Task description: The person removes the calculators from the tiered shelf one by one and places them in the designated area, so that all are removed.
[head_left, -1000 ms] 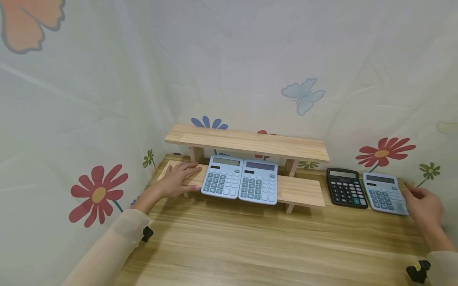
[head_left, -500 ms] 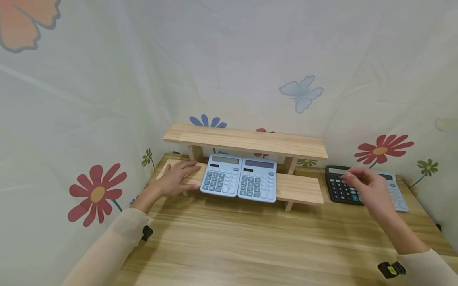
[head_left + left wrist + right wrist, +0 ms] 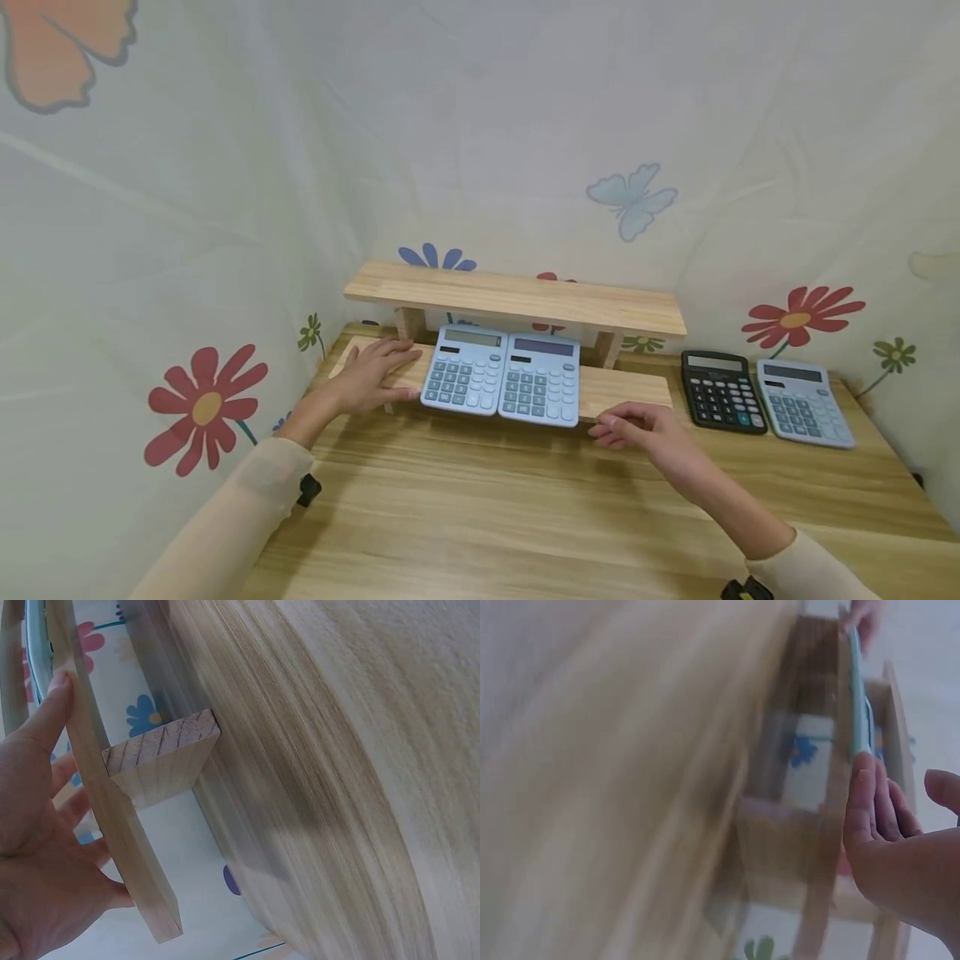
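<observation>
Two pale blue calculators, a left one (image 3: 465,371) and a right one (image 3: 540,379), lie side by side on the lower board (image 3: 630,392) of a wooden two-step stand, leaning toward me. Spread over the board's left end is my left hand (image 3: 375,377), its thumb at the front edge close to the left calculator. My right hand (image 3: 656,437) holds nothing and is beside the right calculator's lower right corner. In the right wrist view its fingers (image 3: 864,795) extend to the calculator's pale blue edge (image 3: 859,697), with the thumb apart.
The stand's upper board (image 3: 517,297) runs behind the calculators. To the right, a black calculator (image 3: 723,392) and another pale blue calculator (image 3: 805,404) lie on the wood-grain table (image 3: 480,517). A flower-printed curtain (image 3: 487,125) closes off the back and left.
My right hand has left the far-right pale blue calculator and swept left, past the black one, to the stand. My left hand has stayed in place.
</observation>
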A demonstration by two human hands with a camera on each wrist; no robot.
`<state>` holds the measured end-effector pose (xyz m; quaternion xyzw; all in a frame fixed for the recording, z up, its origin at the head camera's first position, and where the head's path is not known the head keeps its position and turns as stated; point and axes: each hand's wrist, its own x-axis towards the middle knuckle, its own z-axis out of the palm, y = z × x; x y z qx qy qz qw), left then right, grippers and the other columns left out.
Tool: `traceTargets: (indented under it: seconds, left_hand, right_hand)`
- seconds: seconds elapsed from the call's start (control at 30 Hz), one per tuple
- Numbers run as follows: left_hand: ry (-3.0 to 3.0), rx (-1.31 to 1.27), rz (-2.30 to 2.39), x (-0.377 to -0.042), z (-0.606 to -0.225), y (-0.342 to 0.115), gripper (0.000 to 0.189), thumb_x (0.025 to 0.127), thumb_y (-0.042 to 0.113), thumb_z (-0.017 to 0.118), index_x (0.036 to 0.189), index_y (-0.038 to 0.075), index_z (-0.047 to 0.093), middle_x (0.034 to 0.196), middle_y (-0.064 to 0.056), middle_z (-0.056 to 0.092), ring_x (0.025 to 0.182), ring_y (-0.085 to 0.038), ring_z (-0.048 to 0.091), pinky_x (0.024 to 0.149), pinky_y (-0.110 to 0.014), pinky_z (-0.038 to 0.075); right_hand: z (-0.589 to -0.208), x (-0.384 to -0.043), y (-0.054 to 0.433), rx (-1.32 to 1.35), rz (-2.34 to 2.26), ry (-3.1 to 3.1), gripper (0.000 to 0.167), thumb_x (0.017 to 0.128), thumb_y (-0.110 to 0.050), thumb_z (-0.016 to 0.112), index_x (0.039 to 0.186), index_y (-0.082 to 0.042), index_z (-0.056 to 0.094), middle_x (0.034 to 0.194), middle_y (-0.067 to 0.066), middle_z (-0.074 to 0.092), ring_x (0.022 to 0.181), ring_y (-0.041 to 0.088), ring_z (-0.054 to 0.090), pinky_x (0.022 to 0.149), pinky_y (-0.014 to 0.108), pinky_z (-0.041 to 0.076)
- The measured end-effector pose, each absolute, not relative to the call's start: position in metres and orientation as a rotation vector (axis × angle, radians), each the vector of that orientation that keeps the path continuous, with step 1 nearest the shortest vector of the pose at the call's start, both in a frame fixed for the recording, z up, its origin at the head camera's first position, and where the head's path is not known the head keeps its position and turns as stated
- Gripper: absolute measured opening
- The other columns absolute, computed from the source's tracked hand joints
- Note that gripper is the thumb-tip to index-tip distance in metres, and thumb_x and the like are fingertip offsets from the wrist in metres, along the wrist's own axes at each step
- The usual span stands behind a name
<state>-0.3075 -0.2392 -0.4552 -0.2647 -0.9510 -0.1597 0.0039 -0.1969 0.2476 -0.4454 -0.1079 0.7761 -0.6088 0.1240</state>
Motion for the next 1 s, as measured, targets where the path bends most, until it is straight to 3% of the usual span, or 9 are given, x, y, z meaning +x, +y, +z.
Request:
traceTargets:
  seconds: [0.13, 0.4, 1.0]
  left_hand:
    - [-2.976, -0.82, -0.519, -0.305, -0.451, -0.238, 0.08, 0.097, 0.054, 0.073, 0.16, 0.012, 0.049, 0.168, -0.017, 0.037, 0.155, -0.049, 0.026, 0.113, -0.086, 0.007]
    - [-2.977, -0.843, -0.525, -0.308, -0.456, -0.238, 0.081, 0.096, 0.057, 0.073, 0.16, 0.013, 0.048, 0.169, -0.017, 0.036, 0.155, -0.051, 0.024, 0.113, -0.086, 0.006]
    - [-2.99, -0.814, -0.502, -0.31, -0.458, -0.239, 0.082, 0.096, 0.058, 0.072, 0.161, 0.014, 0.049, 0.169, -0.014, 0.036, 0.156, -0.049, 0.024, 0.114, -0.086, 0.006]
  right_hand:
    - [-0.461, -0.199, 0.231, -0.322, -1.783, 2.165, 0.037, 0.111, -0.011, 0.057, 0.132, 0.018, 0.059, 0.122, 0.03, 0.072, 0.114, 0.043, 0.072, 0.098, 0.047, 0.059]
    - [-0.479, -0.202, 0.212, -0.215, -1.864, 2.069, 0.044, 0.112, -0.016, 0.055, 0.135, 0.022, 0.054, 0.123, 0.032, 0.071, 0.11, 0.036, 0.075, 0.096, 0.041, 0.06]
    - [-0.475, -0.207, 0.206, -0.142, -1.904, 2.004, 0.037, 0.111, -0.014, 0.055, 0.128, 0.019, 0.057, 0.116, 0.027, 0.075, 0.102, 0.028, 0.077, 0.092, 0.04, 0.062]
